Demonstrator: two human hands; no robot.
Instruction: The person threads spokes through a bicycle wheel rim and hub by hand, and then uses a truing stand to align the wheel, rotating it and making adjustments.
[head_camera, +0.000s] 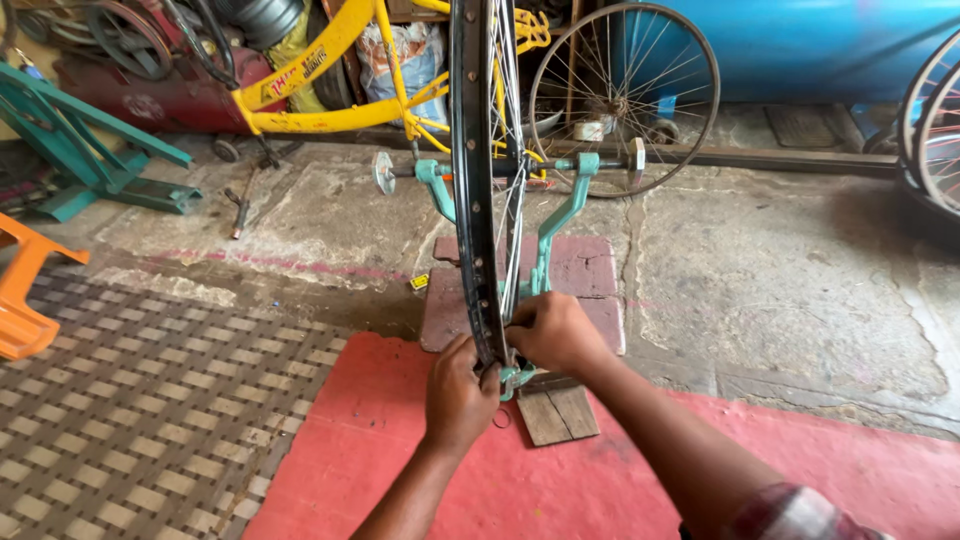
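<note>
A black bicycle wheel rim (472, 180) with thin spokes stands upright in a teal truing stand (560, 215) in the middle of the head view. My left hand (458, 395) grips the bottom of the rim from the left. My right hand (553, 332) is closed on the rim and spokes from the right, just above the stand's base. What the right fingers pinch is hidden. The stand rests on a wooden board (560, 412) over a red mat (400, 470).
A yellow bicycle frame (330, 110) and a spoked wheel (625, 95) lean at the back. More wheels (935, 130) are at the right edge. A teal stand (70, 150) and an orange stool (25, 290) sit at the left, beside a woven mat (140, 400).
</note>
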